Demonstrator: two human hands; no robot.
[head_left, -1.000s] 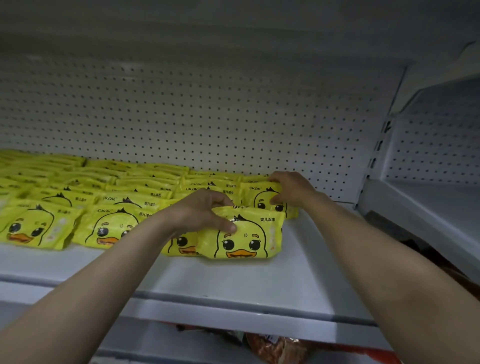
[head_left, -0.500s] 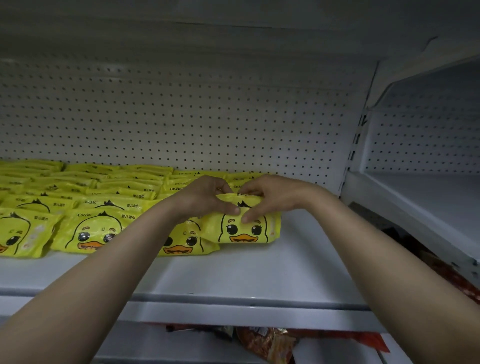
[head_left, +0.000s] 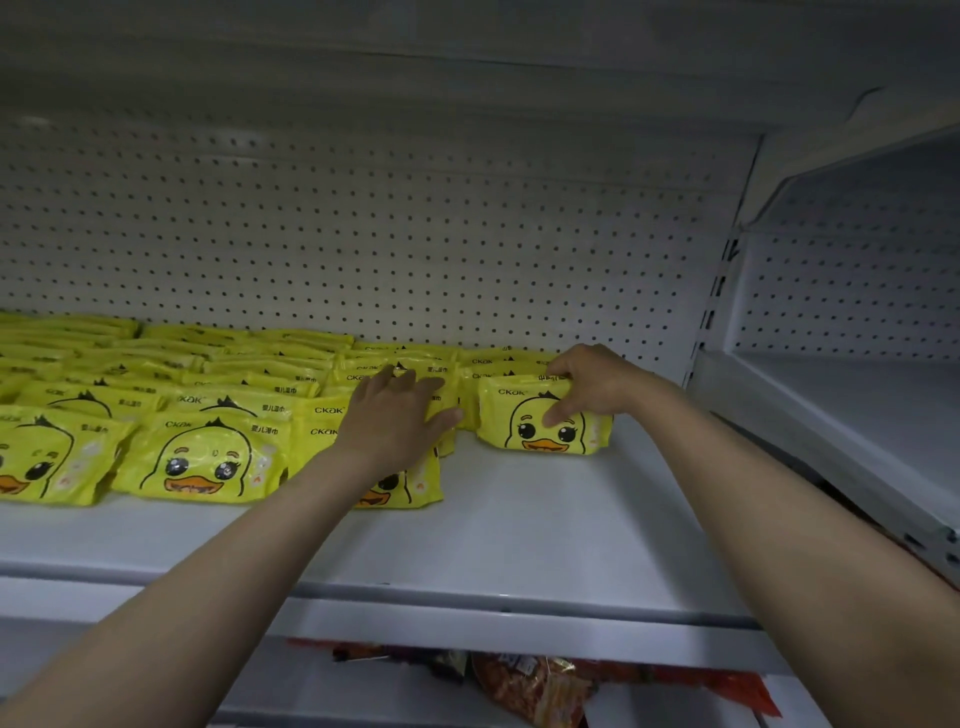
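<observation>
Since the duck wipes pack (head_left: 530, 436) looks soft and light, the right hand (head_left: 597, 382) pinches its top edge; the left hand (head_left: 395, 421) lies flat, fingers spread.

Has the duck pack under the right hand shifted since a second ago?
Yes: the duck pack moved right and back, off its front-row neighbour, toward the shelf upright.
</observation>
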